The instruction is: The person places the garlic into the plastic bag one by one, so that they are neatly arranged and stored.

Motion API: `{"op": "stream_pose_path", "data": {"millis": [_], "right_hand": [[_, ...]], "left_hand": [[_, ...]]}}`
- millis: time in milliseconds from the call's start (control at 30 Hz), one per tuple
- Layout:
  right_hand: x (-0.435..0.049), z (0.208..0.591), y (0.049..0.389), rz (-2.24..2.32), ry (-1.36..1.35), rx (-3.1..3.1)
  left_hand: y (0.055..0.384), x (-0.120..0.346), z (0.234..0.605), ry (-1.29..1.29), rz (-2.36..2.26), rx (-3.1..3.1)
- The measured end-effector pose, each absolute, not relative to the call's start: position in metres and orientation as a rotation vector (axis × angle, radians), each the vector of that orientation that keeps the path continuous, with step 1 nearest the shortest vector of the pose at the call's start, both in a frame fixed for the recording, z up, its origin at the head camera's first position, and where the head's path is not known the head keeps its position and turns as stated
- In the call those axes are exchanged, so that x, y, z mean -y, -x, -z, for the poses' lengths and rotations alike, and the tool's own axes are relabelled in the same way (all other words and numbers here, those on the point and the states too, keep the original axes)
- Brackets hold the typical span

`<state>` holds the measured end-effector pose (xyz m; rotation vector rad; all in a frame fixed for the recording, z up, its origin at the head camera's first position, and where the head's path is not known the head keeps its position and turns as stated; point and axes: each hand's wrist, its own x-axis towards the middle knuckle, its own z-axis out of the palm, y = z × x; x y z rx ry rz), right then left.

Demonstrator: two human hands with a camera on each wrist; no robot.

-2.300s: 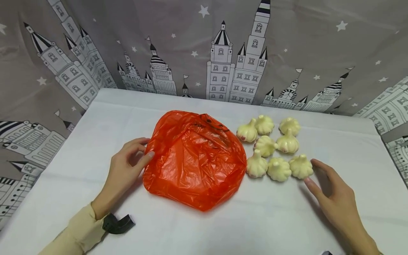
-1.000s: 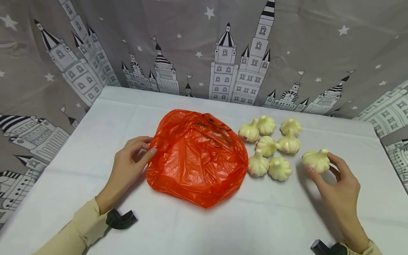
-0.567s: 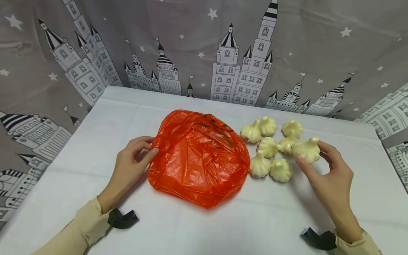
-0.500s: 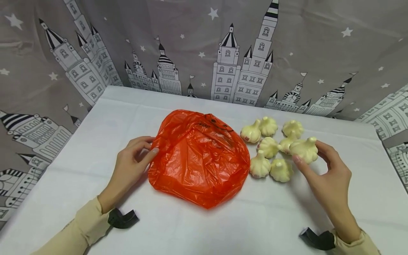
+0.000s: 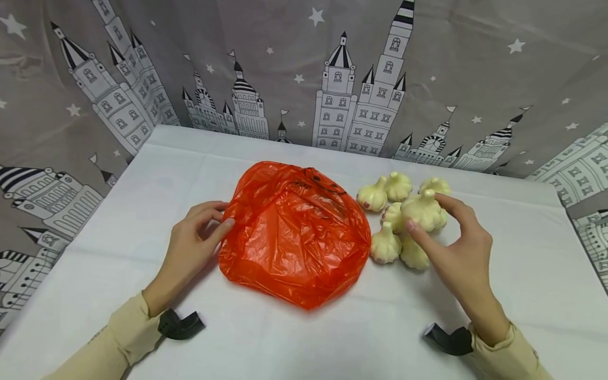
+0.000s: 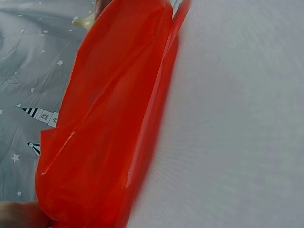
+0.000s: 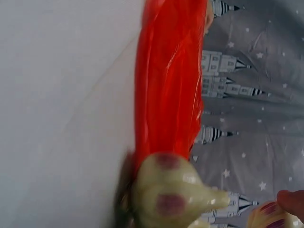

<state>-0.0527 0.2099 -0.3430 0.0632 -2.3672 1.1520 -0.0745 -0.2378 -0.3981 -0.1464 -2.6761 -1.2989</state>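
Garlic bulb [image 5: 421, 210], neck upward, held off the counter [image 5: 332, 343], between the red bag [image 5: 294, 237] and the counter's right edge; overlaps part of the loose bulbs [image 5: 385, 245] in the head view. Right-hand grip [image 5: 463, 253]: pinching this bulb, thumb at the near left of its belly, fingers at the far right. Left-hand grip [image 5: 190, 243]: pinching the bag's rim on the side facing the counter's left edge. Handling, estimated: bulb light, stiff; glossy skin suggests some slip. Best hold: across the widest belly, thumb opposing fingers; neck narrower, second choice. Fragility not determinable. Bag: thin film, probably very light, limp, slippery, tearable; take by the rim.
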Motion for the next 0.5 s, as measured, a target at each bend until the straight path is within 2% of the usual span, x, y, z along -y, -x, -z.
{"op": "stream_pose_path", "data": {"millis": [500], "right_hand": [[-0.134, 0.328, 0.088, -1.218, -0.367, 2.39]], "left_hand": [[0.074, 0.238, 0.398, 0.15, 1.296, 2.681]]}}
